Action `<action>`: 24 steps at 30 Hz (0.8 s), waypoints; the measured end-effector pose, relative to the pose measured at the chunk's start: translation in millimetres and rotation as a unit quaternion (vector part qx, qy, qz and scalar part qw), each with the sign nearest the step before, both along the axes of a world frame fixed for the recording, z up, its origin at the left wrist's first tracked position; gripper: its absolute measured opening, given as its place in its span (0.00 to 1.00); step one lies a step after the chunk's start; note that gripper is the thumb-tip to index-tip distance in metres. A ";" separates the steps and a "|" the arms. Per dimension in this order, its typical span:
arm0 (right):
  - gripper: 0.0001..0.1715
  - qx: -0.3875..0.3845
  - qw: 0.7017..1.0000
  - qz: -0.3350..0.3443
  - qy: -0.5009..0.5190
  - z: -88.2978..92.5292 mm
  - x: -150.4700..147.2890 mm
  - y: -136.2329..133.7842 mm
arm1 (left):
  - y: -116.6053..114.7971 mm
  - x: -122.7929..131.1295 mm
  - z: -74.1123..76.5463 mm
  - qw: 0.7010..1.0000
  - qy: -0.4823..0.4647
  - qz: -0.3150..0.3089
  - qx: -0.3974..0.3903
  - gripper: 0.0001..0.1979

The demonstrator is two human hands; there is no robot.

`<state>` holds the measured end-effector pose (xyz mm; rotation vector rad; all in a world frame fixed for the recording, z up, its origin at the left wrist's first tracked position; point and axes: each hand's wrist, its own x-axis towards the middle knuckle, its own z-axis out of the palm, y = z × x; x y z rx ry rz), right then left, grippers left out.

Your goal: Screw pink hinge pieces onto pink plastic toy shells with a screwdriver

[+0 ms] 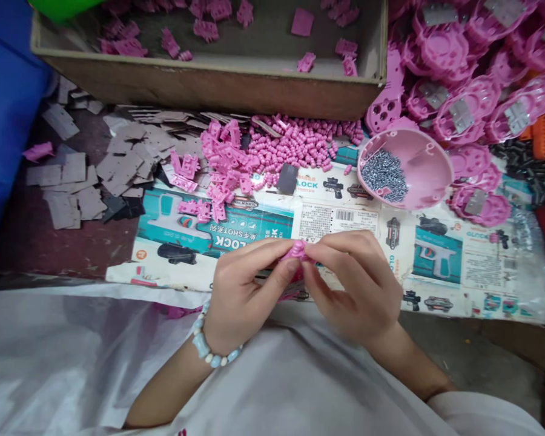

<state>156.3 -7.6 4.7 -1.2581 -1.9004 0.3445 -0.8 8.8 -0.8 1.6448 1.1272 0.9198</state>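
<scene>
A small pink plastic part (298, 249) is pinched between the fingertips of both hands, low over the front of the printed cardboard. My left hand (247, 290), with a beaded bracelet at the wrist, grips it from the left. From the right, my right hand (356, 284) has its thumb and forefinger closed on the same part. The fingers cover most of it. Beyond the hands lie a heap of small ribbed pink pieces (295, 142), a pile of pink brackets (227, 154) and one dark square plate (287, 178).
A pink bowl-like shell (429, 169) holds small metal screws (384, 175). Thin grey plates (127, 151) spread over the left. A wooden box (209, 79) with pink parts stands at the back. Pink housings (467, 109) pile up at right, beside black pieces (520, 166).
</scene>
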 end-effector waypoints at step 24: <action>0.04 -0.176 0.976 0.083 0.098 37.3 11.5 -14.9 | -6.5 0.1 -4.1 0.984 -0.129 -0.091 0.086 0.09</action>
